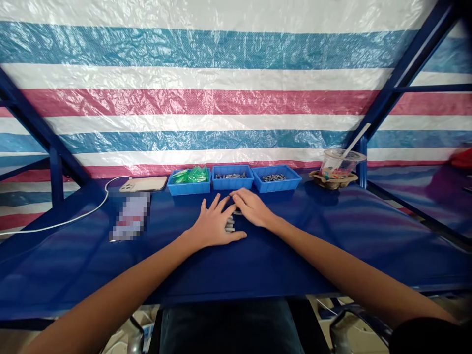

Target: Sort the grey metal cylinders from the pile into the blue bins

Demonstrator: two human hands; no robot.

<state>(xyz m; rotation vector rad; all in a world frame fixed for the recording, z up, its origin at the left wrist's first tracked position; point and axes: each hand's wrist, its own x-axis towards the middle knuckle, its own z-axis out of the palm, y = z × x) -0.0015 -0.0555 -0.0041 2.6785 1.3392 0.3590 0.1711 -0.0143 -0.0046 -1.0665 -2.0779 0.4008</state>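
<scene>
My left hand (212, 227) lies with fingers spread on the blue tabletop, its thumb stretched to the right. Several small grey metal pins (230, 225) lie in a group between its thumb and index finger, partly covered by the hand. From the right, my right hand (253, 206) meets the left index fingertip, its fingers bent and pressed together. Whatever is under those fingers is hidden. Just beyond both hands stand a blue bin (232, 185) of metal pins, another blue bin (279, 187) of small metal parts, and a third blue bin (189, 189) with green plastic bags.
To the left lie a phone (143, 184) with a white cable (99, 209) and a second, blurred phone-like object (131, 216). A plastic cup (337, 164) stands on a brown holder (332, 182) at the back right. Blue frame bars (405, 69) slope at both sides before a striped sheet.
</scene>
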